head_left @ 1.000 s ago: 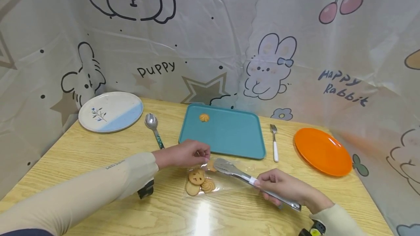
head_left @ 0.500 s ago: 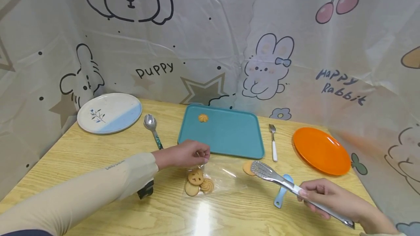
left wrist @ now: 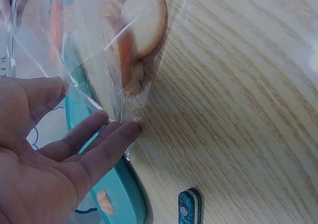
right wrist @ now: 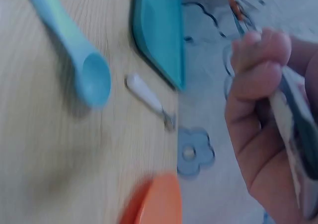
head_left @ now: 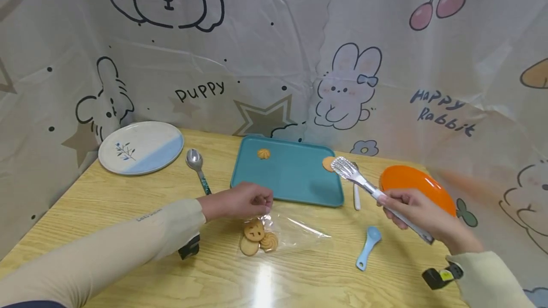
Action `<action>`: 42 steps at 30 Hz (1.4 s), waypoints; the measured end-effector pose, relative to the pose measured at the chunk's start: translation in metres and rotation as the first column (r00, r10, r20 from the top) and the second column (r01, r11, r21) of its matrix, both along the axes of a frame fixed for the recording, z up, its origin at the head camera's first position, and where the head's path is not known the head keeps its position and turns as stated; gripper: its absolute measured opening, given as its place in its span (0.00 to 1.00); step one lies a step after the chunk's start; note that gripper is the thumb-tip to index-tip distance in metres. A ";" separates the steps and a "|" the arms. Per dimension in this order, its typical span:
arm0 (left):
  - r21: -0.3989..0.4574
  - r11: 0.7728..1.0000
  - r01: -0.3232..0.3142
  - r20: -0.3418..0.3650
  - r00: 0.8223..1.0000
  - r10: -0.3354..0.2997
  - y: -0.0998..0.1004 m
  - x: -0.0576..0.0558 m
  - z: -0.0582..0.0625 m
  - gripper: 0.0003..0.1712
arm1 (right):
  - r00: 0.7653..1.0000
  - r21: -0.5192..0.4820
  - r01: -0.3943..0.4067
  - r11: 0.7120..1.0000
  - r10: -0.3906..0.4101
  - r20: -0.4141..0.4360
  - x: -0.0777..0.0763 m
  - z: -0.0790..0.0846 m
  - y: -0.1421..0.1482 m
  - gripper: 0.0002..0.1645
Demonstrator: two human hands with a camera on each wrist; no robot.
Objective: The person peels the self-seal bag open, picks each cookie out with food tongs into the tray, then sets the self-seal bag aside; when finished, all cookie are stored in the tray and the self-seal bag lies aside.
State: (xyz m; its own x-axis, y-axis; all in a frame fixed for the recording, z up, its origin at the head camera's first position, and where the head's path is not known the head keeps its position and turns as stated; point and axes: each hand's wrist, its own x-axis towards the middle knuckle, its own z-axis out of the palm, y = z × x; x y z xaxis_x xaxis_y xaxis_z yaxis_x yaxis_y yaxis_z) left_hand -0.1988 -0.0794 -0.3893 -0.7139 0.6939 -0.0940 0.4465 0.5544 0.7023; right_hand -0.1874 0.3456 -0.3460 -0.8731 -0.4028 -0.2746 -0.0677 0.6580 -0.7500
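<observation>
My right hand grips metal tongs with slotted ends. At their tip, a round flat cookie is raised over the right side of the teal tray. My left hand pinches the edge of a clear plastic bag by the tray's front edge. Inside the bag, several cookies lie together on the table; the left wrist view shows the film stretched between thumb and fingers. A small ridged cookie sits on the tray's back left.
A light blue measuring spoon lies right of the bag. A fork is partly behind the tongs. The orange plate stands beyond my right hand. To the left are a metal spoon and a white-and-blue plate. A patterned cloth hangs behind.
The tongs have pulled the cookie out of the bag rightward, then lifted it up toward the tray. The blue spoon has come into sight. My left hand stays on the bag.
</observation>
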 end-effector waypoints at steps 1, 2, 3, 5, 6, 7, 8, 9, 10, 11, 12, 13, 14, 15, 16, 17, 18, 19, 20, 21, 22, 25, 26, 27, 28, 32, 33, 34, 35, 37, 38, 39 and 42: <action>0.003 1.000 0.000 0.008 1.000 0.000 0.000 0.000 0.000 0.05 | 1.000 0.029 0.012 1.000 -0.012 -0.023 -0.007 -0.002 -0.010 0.22; 0.003 1.000 -0.001 0.011 1.000 0.001 0.000 0.000 0.000 0.05 | 0.999 0.054 0.011 0.998 -0.009 -0.052 -0.015 -0.005 -0.019 0.22; 0.002 1.000 -0.002 0.016 1.000 0.002 0.000 0.000 0.000 0.05 | 0.996 0.076 0.003 0.997 0.004 -0.089 -0.022 -0.008 -0.029 0.23; 0.000 1.000 -0.003 0.022 1.000 0.003 0.001 0.000 0.001 0.05 | 0.986 0.144 -0.008 0.990 0.032 -0.166 -0.036 -0.013 -0.049 0.22; -0.004 1.000 -0.004 0.022 1.000 0.004 0.001 0.000 0.001 0.05 | 0.977 0.186 -0.011 0.983 0.050 -0.208 -0.042 -0.016 -0.058 0.22; -0.009 1.000 -0.006 0.024 1.000 0.006 0.001 0.000 0.001 0.05 | 0.963 0.234 -0.014 0.972 0.076 -0.259 -0.048 -0.017 -0.067 0.20; -0.015 1.000 -0.008 0.026 1.000 0.008 0.001 0.000 0.001 0.05 | 0.946 0.289 -0.005 0.957 0.098 -0.309 -0.054 -0.019 -0.076 0.19; -0.019 1.000 -0.009 0.030 1.000 0.009 0.002 0.000 0.002 0.06 | 0.928 0.345 0.010 0.939 0.121 -0.353 -0.058 -0.020 -0.083 0.18; -0.023 1.000 -0.009 0.031 0.999 0.010 0.002 0.000 0.002 0.06 | 0.908 0.405 0.029 0.914 0.145 -0.393 -0.063 -0.021 -0.090 0.17; -0.026 1.000 -0.009 0.034 0.999 0.010 0.002 0.000 0.002 0.06 | 0.881 0.463 0.049 0.885 0.179 -0.437 -0.066 -0.022 -0.096 0.16; -0.029 1.000 -0.008 0.036 0.999 0.009 0.002 0.000 0.002 0.06 | 0.854 0.514 0.071 0.855 0.214 -0.474 -0.069 -0.023 -0.101 0.16; -0.031 0.999 -0.010 0.043 0.999 0.011 0.002 0.000 0.003 0.06 | 0.823 0.567 0.094 0.818 0.257 -0.507 -0.071 -0.024 -0.106 0.16; -0.032 0.999 -0.009 0.046 0.999 0.011 0.002 0.000 0.003 0.06 | 0.794 0.613 0.116 0.781 0.298 -0.530 -0.073 -0.025 -0.110 0.15; -0.032 0.999 -0.009 0.048 0.999 0.010 0.002 0.000 0.003 0.06 | 0.763 0.655 0.133 0.744 0.345 -0.547 -0.074 -0.027 -0.113 0.15; -0.034 0.999 -0.010 0.050 0.999 0.011 0.002 0.000 0.003 0.06 | 0.729 0.689 0.154 0.708 0.389 -0.563 -0.075 -0.028 -0.116 0.15; -0.035 0.999 -0.009 0.052 0.999 0.011 0.002 0.000 0.003 0.06 | 0.695 0.713 0.173 0.680 0.429 -0.577 -0.075 -0.029 -0.119 0.14; -0.035 0.999 -0.010 0.054 0.998 0.011 0.002 0.000 0.003 0.06 | 0.669 0.736 0.186 0.651 0.464 -0.580 -0.075 -0.031 -0.121 0.14; -0.035 0.999 -0.009 0.054 0.998 0.011 0.002 0.000 0.003 0.06 | 0.639 0.755 0.202 0.623 0.500 -0.584 -0.076 -0.033 -0.122 0.12; -0.034 0.999 -0.005 0.048 0.999 0.006 0.002 0.000 0.003 0.06 | 0.617 0.767 0.213 0.605 0.526 -0.586 -0.075 -0.035 -0.123 0.10; -0.034 0.999 -0.002 0.044 0.999 0.004 0.002 0.000 0.003 0.06 | 0.599 0.775 0.221 0.592 0.545 -0.587 -0.075 -0.036 -0.125 0.07; -0.033 0.999 -0.001 0.041 0.999 0.002 0.002 0.000 0.003 0.06 | 0.582 0.778 0.229 0.585 0.558 -0.591 -0.075 -0.038 -0.125 0.06; -0.029 1.000 0.002 0.029 1.000 -0.001 0.002 -0.001 0.002 0.06 | 0.553 0.779 0.235 0.582 0.579 -0.599 -0.073 -0.042 -0.127 0.06; -0.029 1.000 0.003 0.027 1.000 -0.002 0.003 -0.001 0.002 0.06 | 0.553 0.777 0.233 0.585 0.578 -0.600 -0.073 -0.043 -0.127 0.07; -0.028 1.000 0.000 0.028 1.000 0.001 0.003 -0.001 0.002 0.06 | 0.554 0.777 0.231 0.586 0.577 -0.600 -0.072 -0.043 -0.127 0.09; -0.028 1.000 0.000 0.028 1.000 0.001 0.002 -0.001 0.002 0.06 | 0.554 0.776 0.229 0.588 0.577 -0.600 -0.071 -0.043 -0.128 0.12; -0.023 1.000 0.000 0.021 1.000 0.000 0.002 0.000 0.002 0.06 | 0.581 0.782 0.224 0.582 0.565 -0.587 -0.068 -0.041 -0.129 0.16; -0.021 1.000 0.003 0.018 1.000 -0.002 0.001 0.000 0.002 0.06 | 0.590 0.778 0.224 0.587 0.554 -0.588 -0.068 -0.041 -0.129 0.17; -0.018 1.000 0.005 0.015 1.000 -0.005 0.001 0.000 0.002 0.06 | 0.601 0.771 0.220 0.598 0.540 -0.590 -0.068 -0.040 -0.129 0.17; -0.016 1.000 0.008 0.010 1.000 -0.007 0.001 0.000 0.001 0.06 | 0.617 0.761 0.215 0.612 0.519 -0.592 -0.068 -0.039 -0.128 0.18; -0.016 1.000 0.013 0.001 1.000 -0.013 0.000 0.000 0.001 0.05 | 0.647 0.735 0.206 0.646 0.474 -0.598 -0.068 -0.038 -0.126 0.18; -0.017 1.000 0.014 -0.003 1.000 -0.014 0.001 0.001 0.001 0.05 | 0.667 0.718 0.196 0.668 0.445 -0.597 -0.067 -0.037 -0.124 0.19; -0.018 1.000 0.016 -0.001 1.000 -0.016 0.001 0.001 0.000 0.05 | 0.689 0.699 0.187 0.691 0.414 -0.594 -0.066 -0.036 -0.121 0.19; -0.026 1.000 0.013 0.004 1.000 -0.013 0.002 0.001 0.000 0.05 | 0.757 0.620 0.157 0.769 0.309 -0.576 -0.062 -0.028 -0.111 0.21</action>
